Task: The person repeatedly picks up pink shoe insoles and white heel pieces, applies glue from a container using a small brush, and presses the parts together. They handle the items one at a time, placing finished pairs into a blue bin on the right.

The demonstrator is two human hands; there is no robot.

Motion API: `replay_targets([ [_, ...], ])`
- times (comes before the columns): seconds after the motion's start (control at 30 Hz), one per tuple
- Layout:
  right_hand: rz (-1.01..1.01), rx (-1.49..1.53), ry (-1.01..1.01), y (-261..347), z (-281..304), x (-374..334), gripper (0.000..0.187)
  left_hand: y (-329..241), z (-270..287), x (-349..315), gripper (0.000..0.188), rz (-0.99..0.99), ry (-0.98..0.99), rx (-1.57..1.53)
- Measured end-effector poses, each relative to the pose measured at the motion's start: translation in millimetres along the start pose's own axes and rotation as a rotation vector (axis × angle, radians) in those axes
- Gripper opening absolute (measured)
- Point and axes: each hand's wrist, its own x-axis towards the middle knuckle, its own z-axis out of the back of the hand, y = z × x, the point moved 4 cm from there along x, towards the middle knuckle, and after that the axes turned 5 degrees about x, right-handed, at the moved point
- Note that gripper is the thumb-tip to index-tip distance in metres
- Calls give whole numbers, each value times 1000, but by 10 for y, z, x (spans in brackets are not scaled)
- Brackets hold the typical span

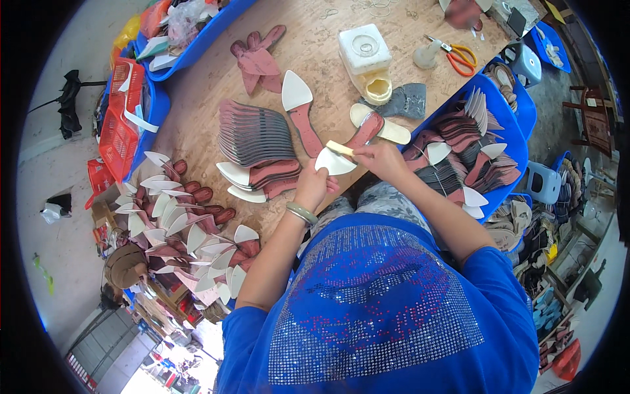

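Note:
My left hand (314, 186) pinches the white pointed toe of a shoe insole (333, 163) just above the table's near edge. The insole's red-brown heel end (366, 129) points away to the right. In my right hand (380, 161) is a small pale-yellow flat strip (340, 148), its tip against the insole near the white part's edge; whether it is a brush or a scraper I cannot tell. Another white-toed insole (297, 92) lies just beyond. To its left stands a row of stacked red-and-grey insoles (256, 134). Beneath the held insole's heel is a cream sole-shaped piece (394, 131).
A white block-shaped container (364, 49) with a yellowed opening stands behind. Orange-handled pliers (461, 60) lie beside a small pale bottle (426, 54). A blue bin (512, 148) of insoles is at right; many white-toed insoles (174, 213) crowd the left. Red baskets (121, 121) stand far left.

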Motion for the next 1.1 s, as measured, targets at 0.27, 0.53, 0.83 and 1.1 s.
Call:
replay_targets([
  [0.27,76,-241,2,-3,161,40,20,68,14,3,34,-13,-35,-10],
  [0.53,23,-459,-104,-443,678,338,19,3,81,-14,37,-2,-36,-7],
  [0.83,-7,-352,-165,-633,733,-3,18,66,81,14,34,27,-54,-89],
  [1.1,-41,-19,-84,-327,484,-466,18,52,95,-14,33,5,-47,-65],
])
